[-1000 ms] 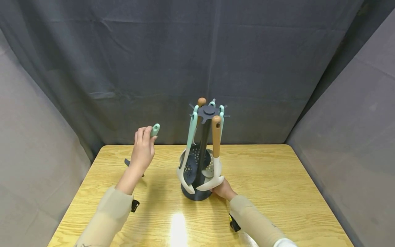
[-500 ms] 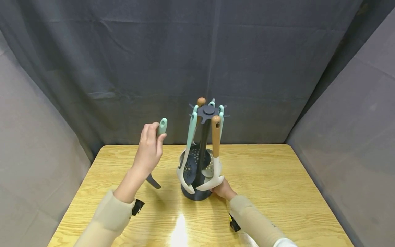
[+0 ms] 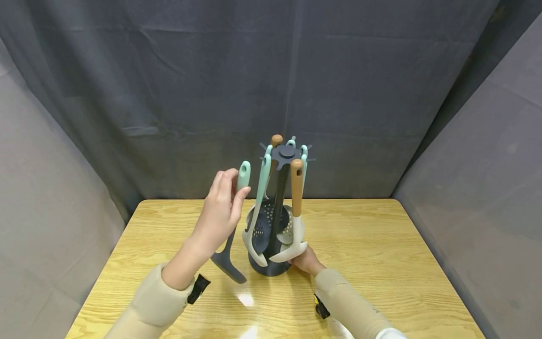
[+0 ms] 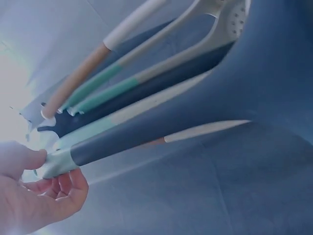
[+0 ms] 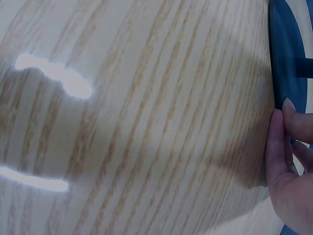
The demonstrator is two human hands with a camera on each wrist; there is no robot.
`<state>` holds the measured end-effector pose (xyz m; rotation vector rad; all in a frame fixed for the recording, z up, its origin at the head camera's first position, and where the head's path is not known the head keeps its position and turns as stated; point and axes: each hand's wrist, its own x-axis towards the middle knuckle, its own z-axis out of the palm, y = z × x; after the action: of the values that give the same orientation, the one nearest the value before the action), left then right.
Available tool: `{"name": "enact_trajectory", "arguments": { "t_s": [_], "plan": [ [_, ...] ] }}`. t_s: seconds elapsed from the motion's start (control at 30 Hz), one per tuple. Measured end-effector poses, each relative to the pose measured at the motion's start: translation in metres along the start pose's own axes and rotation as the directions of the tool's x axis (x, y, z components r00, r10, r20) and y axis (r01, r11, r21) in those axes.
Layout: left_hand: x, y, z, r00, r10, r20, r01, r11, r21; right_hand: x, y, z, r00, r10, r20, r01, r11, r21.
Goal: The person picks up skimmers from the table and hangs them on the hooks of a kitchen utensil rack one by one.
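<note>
My left hand (image 3: 218,207) holds a turner (image 3: 228,267) by its mint-green handle, thumb on one side and fingers on the other. Its dark grey blade hangs down just above the table, left of a dark utensil stand (image 3: 281,188). In the left wrist view the turner's blade (image 4: 274,63) fills the right side, and the handle end is pinched near the stand's hooks. My right hand (image 3: 308,260) grips the rim of the stand's round base (image 5: 286,54), seen in the right wrist view; some fingers are hidden. Turner and stand look apart in the head view.
Several utensils hang round the stand, among them a white one with a wooden handle (image 3: 297,188), a white one with a mint handle (image 3: 261,181) and a dark skimmer (image 3: 261,233). The wooden table (image 3: 364,245) meets grey curtains (image 3: 203,94) behind and at both sides.
My left hand has carried the turner rightwards, close to the stand, and its handle has turned more upright. The right hand and the stand have stayed put.
</note>
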<state>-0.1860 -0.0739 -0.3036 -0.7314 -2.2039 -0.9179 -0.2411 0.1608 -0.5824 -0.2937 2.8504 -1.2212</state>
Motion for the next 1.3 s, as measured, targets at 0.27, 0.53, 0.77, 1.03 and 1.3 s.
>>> {"name": "enact_trajectory", "arguments": {
  "t_s": [0.27,0.53,0.77,1.03,1.3],
  "plan": [
    [0.004,0.017,0.005,1.0,0.006,0.023,-0.006,1.0,-0.022,-0.001,-0.001,0.0,1.0,0.009,-0.003,-0.009,1.0,0.021],
    [0.006,0.028,0.014,0.999,0.002,0.052,0.001,0.998,-0.065,-0.002,-0.002,0.001,1.0,-0.003,-0.014,0.003,1.0,0.003],
    [0.008,0.032,0.019,0.998,-0.004,0.066,0.009,0.997,-0.08,-0.002,-0.004,-0.001,1.0,-0.014,-0.001,0.014,1.0,0.017],
    [0.011,0.035,0.023,0.998,-0.015,0.065,0.02,0.996,-0.083,-0.001,-0.001,0.0,1.0,0.007,-0.006,-0.007,1.0,0.012],
    [0.012,0.034,0.03,0.999,-0.012,0.036,0.015,0.996,-0.09,-0.002,-0.001,0.0,1.0,-0.015,-0.007,0.015,1.0,0.009]
  ]
}}
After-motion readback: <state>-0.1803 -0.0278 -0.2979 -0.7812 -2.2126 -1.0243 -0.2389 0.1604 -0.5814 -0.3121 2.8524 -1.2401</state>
